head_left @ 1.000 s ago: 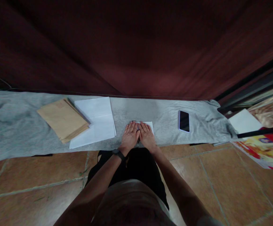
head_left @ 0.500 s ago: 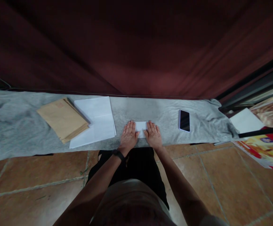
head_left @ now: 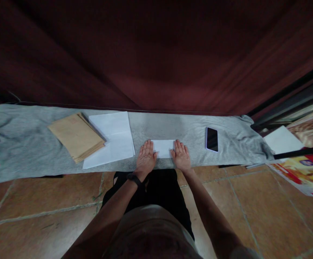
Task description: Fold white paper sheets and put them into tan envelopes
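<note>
A small folded white paper [head_left: 163, 148] lies on the grey cloth [head_left: 189, 131] right in front of me. My left hand [head_left: 145, 159] rests flat on the paper's left end, fingers stretched out. My right hand [head_left: 181, 157] lies flat on its right end, fingers out too. Neither hand grips anything. A dark band sits on my left wrist.
Left of my hands lie white sheets [head_left: 110, 139] and a stack of brown envelopes [head_left: 75, 136]. A black phone [head_left: 212, 139] lies to the right on the cloth. Dark red curtain hangs behind. Tiled floor is below; another white sheet [head_left: 282, 139] and colourful print [head_left: 304, 171] are far right.
My hands have slid apart along the folded paper, from touching each other at its middle to its two ends, baring the white middle.
</note>
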Available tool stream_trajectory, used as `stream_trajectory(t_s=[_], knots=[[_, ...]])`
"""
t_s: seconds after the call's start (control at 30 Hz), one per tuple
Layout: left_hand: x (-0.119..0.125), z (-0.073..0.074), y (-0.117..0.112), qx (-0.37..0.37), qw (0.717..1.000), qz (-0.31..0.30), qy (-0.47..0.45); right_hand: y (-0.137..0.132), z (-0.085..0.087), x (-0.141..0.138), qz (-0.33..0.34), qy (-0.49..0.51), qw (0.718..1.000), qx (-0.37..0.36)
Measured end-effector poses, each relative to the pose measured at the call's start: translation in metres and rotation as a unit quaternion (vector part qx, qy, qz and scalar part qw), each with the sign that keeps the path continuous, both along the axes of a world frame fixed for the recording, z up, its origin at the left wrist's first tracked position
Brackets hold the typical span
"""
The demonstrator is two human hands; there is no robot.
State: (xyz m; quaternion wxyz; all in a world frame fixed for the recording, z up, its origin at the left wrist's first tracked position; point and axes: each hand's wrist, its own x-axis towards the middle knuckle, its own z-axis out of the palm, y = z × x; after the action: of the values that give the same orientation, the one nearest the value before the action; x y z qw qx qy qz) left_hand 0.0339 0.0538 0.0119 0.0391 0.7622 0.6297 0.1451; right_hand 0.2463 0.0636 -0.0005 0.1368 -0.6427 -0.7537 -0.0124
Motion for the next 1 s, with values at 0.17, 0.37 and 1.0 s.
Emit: stream_trajectory(t_s=[0.17,0.37,1.0], knots=[[-0.002,0.001,-0.003,0.004,1.0,0.002,-0.005,-0.004,0.004,0.002,-0.046,0.013,0.999,0.004],[-0.001,0.003,-0.003,0.006,1.0,0.004,-0.003,-0.008,0.022,-0.019,-0.019,0.03,0.999,0.009],[-0.023,0.01,-0.025,-0.006,0.986,-0.162,0.03,-0.011,0.009,-0.05,0.067,0.011,0.998,-0.015]])
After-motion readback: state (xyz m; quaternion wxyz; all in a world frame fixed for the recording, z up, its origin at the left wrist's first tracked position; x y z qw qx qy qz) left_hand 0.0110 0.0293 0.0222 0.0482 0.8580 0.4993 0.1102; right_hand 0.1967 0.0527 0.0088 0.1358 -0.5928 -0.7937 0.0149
